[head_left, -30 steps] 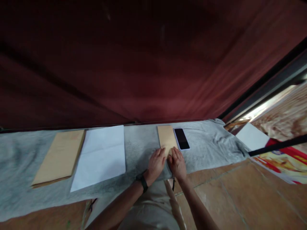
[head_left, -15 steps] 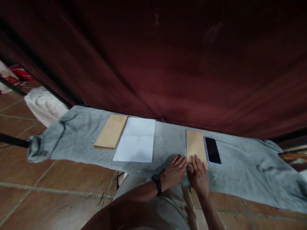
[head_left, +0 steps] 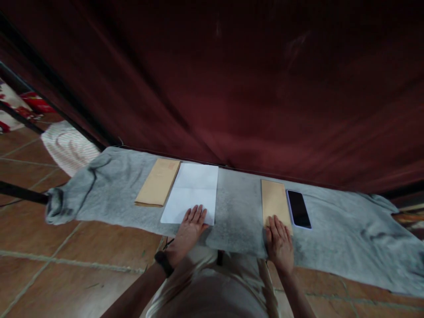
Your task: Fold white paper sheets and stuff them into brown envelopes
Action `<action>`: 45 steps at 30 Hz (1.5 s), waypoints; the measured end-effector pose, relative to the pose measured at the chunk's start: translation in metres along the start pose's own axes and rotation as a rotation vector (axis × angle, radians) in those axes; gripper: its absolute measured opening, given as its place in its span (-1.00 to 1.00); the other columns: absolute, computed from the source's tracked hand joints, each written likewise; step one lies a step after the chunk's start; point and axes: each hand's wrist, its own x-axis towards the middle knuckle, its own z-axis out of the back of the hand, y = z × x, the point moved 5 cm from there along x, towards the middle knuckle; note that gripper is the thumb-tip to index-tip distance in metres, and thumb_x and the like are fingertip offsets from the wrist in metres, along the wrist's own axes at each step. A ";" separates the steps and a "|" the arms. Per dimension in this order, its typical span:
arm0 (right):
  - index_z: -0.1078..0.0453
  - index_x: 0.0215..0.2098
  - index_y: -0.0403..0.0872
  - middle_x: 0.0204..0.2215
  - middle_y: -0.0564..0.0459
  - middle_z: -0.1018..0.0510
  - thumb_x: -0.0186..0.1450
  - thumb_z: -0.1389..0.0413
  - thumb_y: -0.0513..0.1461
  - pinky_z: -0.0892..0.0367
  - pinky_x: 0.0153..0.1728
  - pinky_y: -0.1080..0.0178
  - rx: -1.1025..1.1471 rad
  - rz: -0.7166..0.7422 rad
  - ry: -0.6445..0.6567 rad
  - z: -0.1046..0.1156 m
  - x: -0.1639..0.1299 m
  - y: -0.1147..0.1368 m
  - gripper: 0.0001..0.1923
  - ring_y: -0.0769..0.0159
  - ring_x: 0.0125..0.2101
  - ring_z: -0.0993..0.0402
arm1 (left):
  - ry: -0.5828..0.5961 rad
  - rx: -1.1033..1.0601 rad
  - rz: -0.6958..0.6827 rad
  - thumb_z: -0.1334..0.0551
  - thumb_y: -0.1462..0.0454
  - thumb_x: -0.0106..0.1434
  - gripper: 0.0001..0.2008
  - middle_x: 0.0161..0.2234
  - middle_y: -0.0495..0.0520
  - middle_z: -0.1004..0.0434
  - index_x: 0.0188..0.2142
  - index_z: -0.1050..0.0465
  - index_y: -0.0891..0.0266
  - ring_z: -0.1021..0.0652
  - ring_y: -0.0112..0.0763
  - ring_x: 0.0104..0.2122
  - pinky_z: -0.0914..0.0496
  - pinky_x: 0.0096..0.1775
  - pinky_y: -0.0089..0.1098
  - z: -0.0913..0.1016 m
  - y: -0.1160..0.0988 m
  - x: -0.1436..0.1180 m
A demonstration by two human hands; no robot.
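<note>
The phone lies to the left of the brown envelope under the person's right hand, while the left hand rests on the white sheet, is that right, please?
Not quite. In the head view the phone lies to the right of the brown envelope, close alongside it. The rest holds: the right hand rests flat on that envelope's near end, and the left hand rests on the white sheet.

Matt brown paper envelope (head_left: 274, 201), glossy phone (head_left: 298, 208), rough grey cloth (head_left: 238, 212).
</note>
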 end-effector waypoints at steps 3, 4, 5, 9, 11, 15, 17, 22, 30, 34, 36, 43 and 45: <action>-0.16 0.41 -0.10 0.35 -0.19 -0.31 0.54 0.19 -0.07 -0.13 0.32 -0.07 -0.009 0.008 0.005 -0.001 -0.001 -0.001 -0.44 0.05 0.31 -0.26 | 0.012 -0.043 0.004 -0.15 0.20 0.42 -0.59 0.30 0.23 -0.38 0.23 -0.41 0.17 -0.36 -0.04 0.31 -0.25 0.30 0.04 0.004 -0.002 0.003; -0.15 0.41 -0.10 0.35 -0.19 -0.31 0.54 0.20 -0.07 -0.14 0.32 -0.07 -0.011 0.012 0.005 -0.001 -0.001 -0.001 -0.44 0.05 0.31 -0.26 | 0.018 -0.080 0.005 -0.13 0.24 0.42 -0.61 0.28 0.20 -0.41 0.21 -0.43 0.16 -0.38 -0.08 0.30 -0.25 0.30 0.02 0.007 -0.003 0.004; -0.15 0.41 -0.10 0.35 -0.19 -0.31 0.54 0.20 -0.08 -0.14 0.31 -0.08 -0.014 0.015 0.004 -0.002 -0.001 -0.001 -0.44 0.05 0.31 -0.26 | 0.024 -0.131 0.006 -0.10 0.28 0.43 -0.62 0.25 0.16 -0.45 0.18 -0.45 0.14 -0.40 -0.13 0.28 -0.25 0.30 -0.01 0.011 -0.002 0.005; -0.17 0.41 -0.09 0.34 -0.18 -0.32 0.54 0.19 -0.08 -0.14 0.31 -0.07 -0.028 0.013 -0.001 -0.001 0.000 -0.001 -0.46 0.06 0.30 -0.27 | 0.024 -0.424 0.093 -0.06 0.33 0.42 -0.66 0.09 0.06 -0.60 0.05 -0.53 0.11 -0.52 -0.29 0.15 -0.31 0.26 -0.21 0.027 0.003 0.008; -0.18 0.40 -0.09 0.33 -0.19 -0.33 0.54 0.18 -0.09 -0.13 0.31 -0.06 -0.034 0.010 0.004 -0.001 0.000 0.000 -0.46 0.07 0.30 -0.28 | 0.016 -0.524 0.223 -0.10 0.29 0.41 -0.74 -0.02 0.10 -0.65 -0.06 -0.57 0.12 -0.59 -0.25 0.01 -0.40 0.14 -0.27 0.030 0.008 0.009; -0.18 0.40 -0.10 0.33 -0.20 -0.34 0.54 0.19 -0.09 -0.12 0.31 -0.07 -0.041 0.006 0.011 0.000 0.001 0.000 -0.46 0.06 0.30 -0.28 | -0.010 -0.632 0.428 -0.22 0.25 0.31 -0.88 -0.34 0.04 -0.61 -0.33 -0.54 0.13 -0.58 -0.30 -0.32 -0.43 -0.16 -0.38 0.027 0.014 0.010; -0.19 0.39 -0.11 0.33 -0.20 -0.33 0.54 0.19 -0.09 -0.12 0.31 -0.07 -0.039 0.005 0.015 0.000 0.001 0.000 -0.46 0.06 0.31 -0.26 | -0.030 -0.716 0.466 -0.27 0.21 0.26 -0.83 -0.50 -0.03 -0.49 -0.47 -0.46 0.15 -0.49 -0.36 -0.45 -0.36 -0.31 -0.41 0.025 0.019 0.011; -0.18 0.39 -0.13 0.34 -0.22 -0.31 0.54 0.19 -0.09 -0.11 0.32 -0.08 -0.025 0.013 0.027 0.001 0.001 0.000 -0.45 0.05 0.32 -0.24 | -0.098 -0.975 0.440 -0.29 0.06 0.18 -0.64 -0.62 -0.13 -0.23 -0.59 -0.27 0.17 -0.31 -0.46 -0.56 -0.21 -0.46 -0.43 0.029 0.036 0.013; -0.19 0.39 -0.08 0.34 -0.21 -0.31 0.54 0.16 -0.09 -0.11 0.32 -0.16 0.058 -0.017 0.014 0.005 0.003 0.001 -0.47 0.03 0.32 -0.24 | -0.374 -0.665 0.202 -0.13 0.13 0.42 -0.77 -0.28 0.05 -0.60 -0.26 -0.46 0.18 -0.59 -0.30 -0.23 -0.46 -0.16 -0.32 0.069 0.013 0.006; -0.29 0.33 -0.10 0.33 -0.22 -0.32 0.52 0.12 -0.06 -0.08 0.34 -0.22 0.279 -0.113 0.005 0.009 0.009 0.012 -0.48 -0.01 0.34 -0.20 | -0.347 -0.415 -0.169 -0.10 0.32 0.43 -0.81 -0.15 0.14 -0.64 -0.19 -0.50 0.20 -0.60 -0.26 -0.09 -0.47 0.01 -0.23 0.072 -0.051 0.003; -0.34 0.28 -0.12 0.31 -0.21 -0.36 0.50 0.10 -0.01 -0.14 0.33 -0.13 0.514 -0.214 0.033 0.010 0.016 0.025 -0.46 0.04 0.32 -0.24 | -0.334 -0.335 -0.284 -0.10 0.39 0.41 -0.79 -0.06 0.17 -0.63 -0.12 -0.51 0.22 -0.58 -0.24 0.00 -0.43 0.10 -0.20 0.069 -0.082 0.000; -0.57 -0.10 -0.11 -0.18 -0.09 -0.69 0.17 -0.24 0.13 -0.48 -0.10 0.11 1.332 -0.884 0.267 -0.013 0.037 0.084 -0.46 0.09 -0.18 -0.61 | -0.128 -0.312 -0.443 -0.21 0.37 0.38 -0.82 0.00 0.14 -0.61 -0.06 -0.51 0.20 -0.55 -0.24 0.10 -0.35 0.21 -0.20 0.049 -0.147 -0.004; -0.57 -0.24 -0.09 -0.38 0.01 -0.68 0.00 -0.36 0.05 -0.46 -0.27 0.17 1.388 -0.959 0.257 -0.017 0.040 0.086 -0.51 0.16 -0.37 -0.57 | -0.096 -0.417 -0.402 -0.27 0.25 0.36 -0.80 0.04 0.15 -0.60 -0.03 -0.51 0.17 -0.54 -0.21 0.11 -0.34 0.23 -0.14 0.046 -0.145 -0.003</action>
